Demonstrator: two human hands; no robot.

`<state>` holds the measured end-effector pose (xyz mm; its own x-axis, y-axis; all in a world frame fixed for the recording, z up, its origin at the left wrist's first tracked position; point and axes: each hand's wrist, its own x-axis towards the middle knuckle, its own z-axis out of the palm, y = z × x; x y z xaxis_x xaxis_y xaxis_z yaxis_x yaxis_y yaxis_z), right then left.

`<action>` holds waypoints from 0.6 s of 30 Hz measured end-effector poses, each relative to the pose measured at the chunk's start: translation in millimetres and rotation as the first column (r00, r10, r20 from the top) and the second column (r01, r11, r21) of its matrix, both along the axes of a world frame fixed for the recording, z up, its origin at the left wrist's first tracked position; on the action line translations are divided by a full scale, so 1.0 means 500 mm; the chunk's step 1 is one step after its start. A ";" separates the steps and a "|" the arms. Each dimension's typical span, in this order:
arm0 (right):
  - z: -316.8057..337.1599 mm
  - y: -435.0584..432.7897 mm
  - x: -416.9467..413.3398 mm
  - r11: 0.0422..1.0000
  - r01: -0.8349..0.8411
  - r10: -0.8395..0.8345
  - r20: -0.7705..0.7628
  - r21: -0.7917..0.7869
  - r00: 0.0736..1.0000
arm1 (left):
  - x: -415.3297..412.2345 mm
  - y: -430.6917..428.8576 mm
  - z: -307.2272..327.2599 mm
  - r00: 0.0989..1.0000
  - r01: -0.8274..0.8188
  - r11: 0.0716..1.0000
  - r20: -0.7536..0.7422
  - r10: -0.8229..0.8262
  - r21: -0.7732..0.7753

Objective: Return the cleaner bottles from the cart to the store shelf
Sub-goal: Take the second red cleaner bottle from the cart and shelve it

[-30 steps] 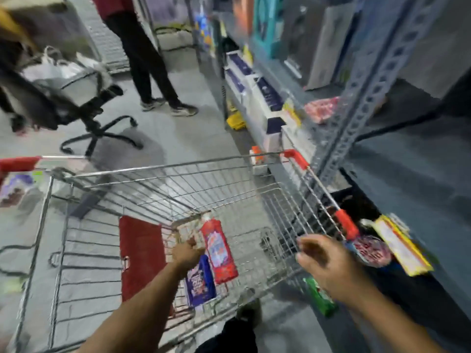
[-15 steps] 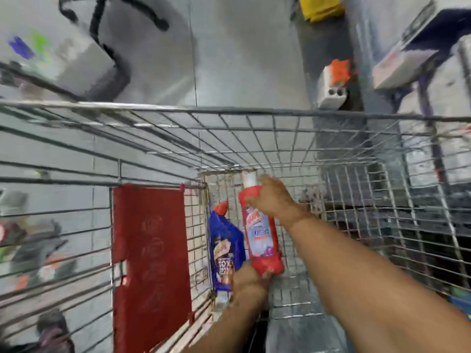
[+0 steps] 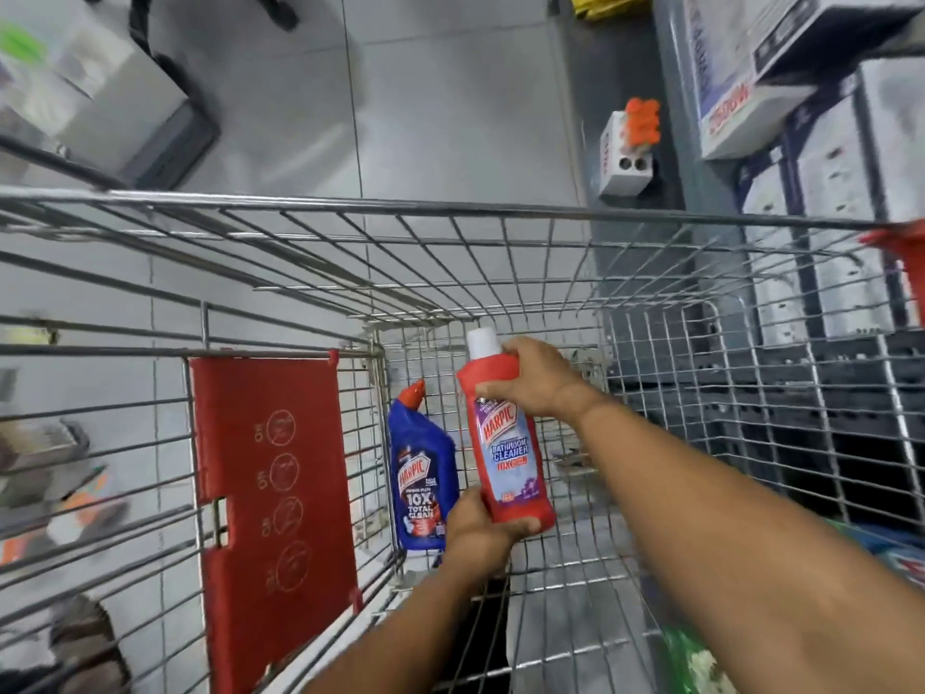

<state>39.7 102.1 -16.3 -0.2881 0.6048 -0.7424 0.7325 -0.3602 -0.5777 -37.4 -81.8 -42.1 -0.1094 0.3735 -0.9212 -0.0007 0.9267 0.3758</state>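
Neither bottle has reached the shelf [image 3: 711, 92] yet. Over the cart [image 3: 350, 207], the red bottle [image 3: 510, 458] is clasped at both ends: the right hand [image 3: 530, 383] wraps its neck, the left hand [image 3: 480, 528] cups its base. The blue bottle [image 3: 420, 483] leans in the cart, just left of them.

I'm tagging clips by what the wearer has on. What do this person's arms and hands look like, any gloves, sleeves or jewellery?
Both forearms are bare up to the frame edge, with no sleeve in view. The left hand and right hand wear no gloves. No watch, bracelet or ring shows on the visible parts of either wrist or the fingers.
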 end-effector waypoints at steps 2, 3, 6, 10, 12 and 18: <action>0.041 -0.007 0.026 0.997 0.071 -0.070 -0.030 0.024 0.997 | -0.005 0.004 0.023 0.997 0.056 0.998 0.054 -0.058 0.037; 0.066 -0.015 0.039 0.992 0.111 -0.110 -0.025 0.052 0.994 | -0.009 0.008 0.041 0.991 0.113 0.991 0.058 -0.117 0.069; 0.144 -0.043 0.080 0.963 0.234 -0.232 -0.034 0.130 0.972 | -0.017 0.022 0.103 0.959 0.272 0.946 0.032 -0.282 0.175; 0.291 -0.099 0.150 0.886 0.385 -0.343 -0.195 0.258 0.919 | -0.008 0.040 0.211 0.879 0.453 0.824 -0.018 -0.476 0.341; 0.374 -0.130 0.184 0.813 0.482 -0.405 -0.278 0.326 0.871 | 0.000 0.056 0.271 0.834 0.523 0.731 -0.087 -0.544 0.438; 0.617 -0.334 0.298 0.490 0.728 -0.452 -0.574 0.480 0.683 | 0.094 0.009 0.478 0.715 0.665 0.396 -0.387 -0.582 0.633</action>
<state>188.8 -64.9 292.0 0.1957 0.9800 -0.0364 0.2010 -0.0765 -0.9766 9.6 -77.1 196.7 0.3686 0.8655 -0.3392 0.5348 0.1010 0.8389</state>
